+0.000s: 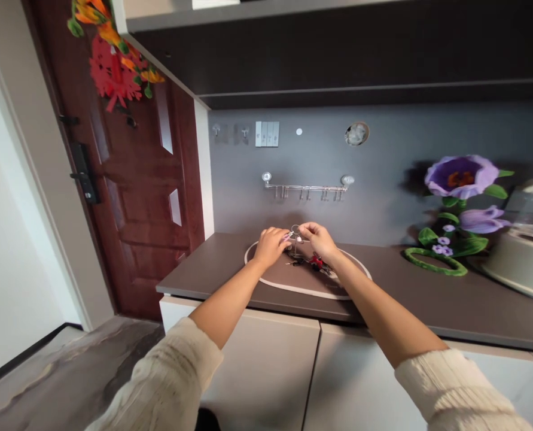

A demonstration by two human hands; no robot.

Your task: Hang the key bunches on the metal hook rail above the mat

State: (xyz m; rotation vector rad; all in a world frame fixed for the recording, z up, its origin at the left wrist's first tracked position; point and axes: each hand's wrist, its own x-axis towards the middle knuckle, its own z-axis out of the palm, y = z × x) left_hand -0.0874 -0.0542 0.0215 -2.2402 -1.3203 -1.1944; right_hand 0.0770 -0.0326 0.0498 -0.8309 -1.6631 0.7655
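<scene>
Right over the oval tray (pixel 293 290) on the counter (pixel 212 263): left hand (pixel 270 245) and right hand (pixel 320 239), fingers pinched tight on a small metal ring (pixel 295 230). Just under, red keys (pixel 314 261), partly hidden. Far right, purple flower (pixel 461 175); left, brown door (pixel 145 197).

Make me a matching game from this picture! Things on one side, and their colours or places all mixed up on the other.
Things:
1. door
2. big flower
3. hook rail
4. metal ring

Colours and places:
A. purple
B. pinched between the left hand and the right hand
C. reddish-brown, on the far left
D. fixed to the grey wall, above the hands

Right pairs: 1-C, 2-A, 3-D, 4-B.
</scene>
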